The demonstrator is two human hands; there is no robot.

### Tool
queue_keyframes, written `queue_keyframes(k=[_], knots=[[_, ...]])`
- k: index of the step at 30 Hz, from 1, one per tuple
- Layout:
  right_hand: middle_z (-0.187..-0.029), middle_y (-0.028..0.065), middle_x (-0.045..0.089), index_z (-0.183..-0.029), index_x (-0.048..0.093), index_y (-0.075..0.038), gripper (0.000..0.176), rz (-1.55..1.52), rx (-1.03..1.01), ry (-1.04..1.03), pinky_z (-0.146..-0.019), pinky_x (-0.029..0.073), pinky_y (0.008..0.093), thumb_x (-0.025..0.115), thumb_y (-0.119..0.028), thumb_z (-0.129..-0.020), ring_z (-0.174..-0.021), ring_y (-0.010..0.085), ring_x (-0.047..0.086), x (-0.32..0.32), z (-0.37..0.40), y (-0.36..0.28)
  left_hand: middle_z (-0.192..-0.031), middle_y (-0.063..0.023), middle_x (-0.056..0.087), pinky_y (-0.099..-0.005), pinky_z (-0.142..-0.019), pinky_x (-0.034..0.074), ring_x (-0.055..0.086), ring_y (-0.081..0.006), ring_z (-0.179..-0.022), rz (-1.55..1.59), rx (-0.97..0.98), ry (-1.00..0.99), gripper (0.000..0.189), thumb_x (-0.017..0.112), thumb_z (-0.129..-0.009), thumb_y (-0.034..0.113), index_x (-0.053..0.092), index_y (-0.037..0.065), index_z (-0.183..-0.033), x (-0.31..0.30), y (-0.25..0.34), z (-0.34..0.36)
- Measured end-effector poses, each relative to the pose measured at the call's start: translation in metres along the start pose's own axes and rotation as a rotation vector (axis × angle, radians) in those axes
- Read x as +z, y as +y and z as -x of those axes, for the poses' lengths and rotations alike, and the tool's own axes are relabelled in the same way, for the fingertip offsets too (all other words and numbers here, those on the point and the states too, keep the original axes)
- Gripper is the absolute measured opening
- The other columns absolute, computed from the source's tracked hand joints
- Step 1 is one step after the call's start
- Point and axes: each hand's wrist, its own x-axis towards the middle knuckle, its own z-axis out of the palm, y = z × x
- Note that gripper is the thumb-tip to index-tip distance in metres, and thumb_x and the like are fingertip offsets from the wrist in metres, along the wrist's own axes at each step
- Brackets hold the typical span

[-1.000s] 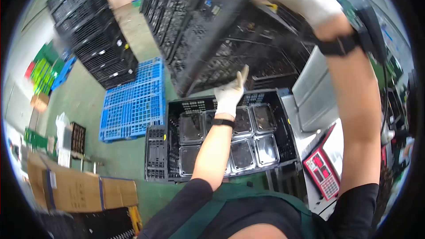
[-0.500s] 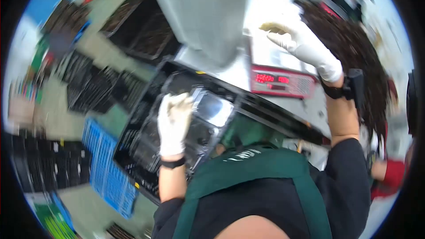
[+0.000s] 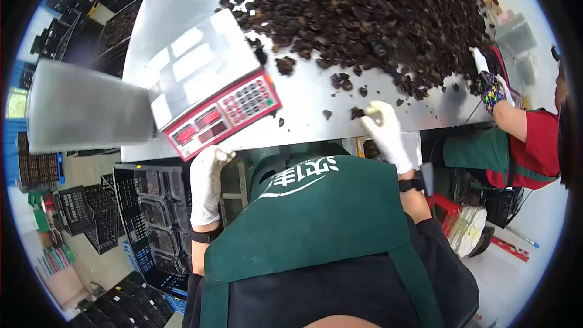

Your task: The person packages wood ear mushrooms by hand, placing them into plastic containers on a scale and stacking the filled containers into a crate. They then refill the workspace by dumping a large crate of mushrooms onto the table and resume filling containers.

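My left hand (image 3: 208, 181), in a white glove, is beside the near edge of a red-framed digital scale (image 3: 221, 115). Its fingers are curled in, and nothing shows between them. Over the front edge of the metal table (image 3: 303, 118) is my right hand (image 3: 387, 136), also gloved in white. Its thumb and forefinger are apart, close to a small dark piece (image 3: 357, 113) on the table. Beyond lies a large heap of dark brown, crinkled pieces (image 3: 364, 18) that look like dried black fungus. The scale's metal pan (image 3: 197, 54) carries no goods.
A grey bin (image 3: 88, 106) stands left of the scale. Below it, a black crate (image 3: 130, 206) holds several clear plastic boxes (image 3: 161, 212). At right, a co-worker in a red sleeve (image 3: 540, 140) reaches to the heap. More black crates (image 3: 91, 212) stand on the floor at left.
The view has swung right, so the heap now fills the back. My left hand has left the clear boxes in the crate. My right hand has moved from over the scale to the table edge.
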Motion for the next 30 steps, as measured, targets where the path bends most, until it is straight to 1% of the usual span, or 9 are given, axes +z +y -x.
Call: queue_keyframes(k=[1,3,5,8,15,19,25,27,30], knots=[[-0.135,0.0149,0.055,-0.126,0.058,-0.009,0.057,0.317,-0.357,0.033,-0.104,0.042,0.0424,0.079,-0.017,-0.074,-0.123,0.0302,0.052,0.003,-0.005,0.009,-0.098,-0.0084,0.069,-0.0308,-0.086,0.051,0.065,-0.0168,-0.090,-0.254,-0.051,-0.003,0.017,0.058,-0.100,0.014,0.065,0.001,-0.092,0.019,0.003,-0.008],[-0.148,0.0176,0.042,-0.140,0.050,-0.011,0.079,0.349,-0.335,-0.099,-0.112,0.035,0.0471,0.081,-0.022,-0.068,-0.132,0.0380,0.042,0.008,-0.015,-0.005,-0.102,-0.0057,0.070,-0.0276,-0.086,0.050,0.066,-0.0144,-0.090,-0.381,-0.083,-0.147,0.013,0.062,-0.096,0.010,0.066,-0.001,-0.102,0.058,0.001,-0.018],[-0.150,0.0186,0.040,-0.142,0.049,-0.011,0.082,0.351,-0.354,-0.066,-0.112,0.035,0.0477,0.082,-0.022,-0.068,-0.132,0.0386,0.042,0.026,-0.029,0.003,-0.104,-0.0078,0.070,-0.0309,-0.087,0.052,0.068,-0.0190,-0.097,-0.766,-0.114,-0.224,0.024,0.068,-0.089,0.009,0.064,0.005,-0.113,0.071,-0.023,-0.029],[-0.149,0.0175,0.042,-0.139,0.051,-0.011,0.078,0.188,-0.384,-0.038,-0.111,0.036,0.0459,0.081,-0.021,-0.068,-0.131,0.0372,0.043,0.054,-0.064,0.003,-0.115,-0.0144,0.061,-0.0397,-0.089,0.052,0.062,-0.0347,-0.106,-1.308,0.124,-0.335,0.044,0.071,-0.082,0.009,0.057,0.007,-0.124,0.085,-0.049,-0.042],[-0.124,0.0094,0.061,-0.107,0.067,-0.009,0.034,0.116,-0.469,-0.042,-0.097,0.045,0.0415,0.077,-0.012,-0.074,-0.112,0.0309,0.056,0.083,-0.113,0.010,-0.107,-0.0165,0.062,-0.0380,-0.086,0.053,0.064,-0.0327,-0.101,-1.257,0.001,-0.375,0.039,0.070,-0.083,0.006,0.058,0.002,-0.121,0.097,-0.063,-0.075],[-0.106,0.0049,0.067,-0.094,0.070,-0.008,0.019,0.072,-0.533,-0.058,-0.092,0.046,0.0390,0.074,-0.008,-0.076,-0.105,0.0263,0.059,0.089,-0.133,0.003,-0.113,-0.0157,0.064,-0.0379,-0.088,0.053,0.066,-0.0293,-0.099,-0.687,-0.018,-0.378,0.047,0.068,-0.086,0.006,0.056,0.004,-0.131,0.127,-0.072,-0.085],[-0.097,-0.0013,0.072,-0.083,0.071,-0.012,0.007,0.135,-0.749,0.048,-0.092,0.043,0.0372,0.074,-0.012,-0.077,-0.102,0.0204,0.062,0.065,-0.152,-0.037,-0.130,-0.0181,0.056,-0.0399,-0.097,0.050,0.059,-0.0359,-0.115,-1.185,0.460,-0.283,0.042,0.059,-0.086,0.003,0.057,0.005,-0.128,0.184,-0.041,-0.134],[-0.098,0.0031,0.071,-0.091,0.069,-0.008,0.010,0.050,-0.709,0.024,-0.089,0.046,0.0350,0.072,-0.009,-0.081,-0.099,0.0206,0.064,0.049,-0.150,-0.042,-0.134,-0.0209,0.053,-0.0432,-0.099,0.048,0.052,-0.0390,-0.123,-1.516,0.592,-0.209,0.044,0.057,-0.083,0.000,0.057,0.002,-0.127,0.192,-0.037,-0.165],[-0.094,0.0105,0.070,-0.099,0.064,-0.001,0.007,-0.410,-0.127,-0.042,-0.065,0.051,0.0281,0.063,-0.002,-0.091,-0.075,0.0157,0.066,0.018,-0.134,-0.038,-0.117,-0.0219,0.058,-0.0451,-0.097,0.046,0.053,-0.0398,-0.114,-1.726,0.706,-0.099,0.032,0.054,-0.087,0.009,0.060,-0.002,-0.116,0.171,-0.077,-0.197]])
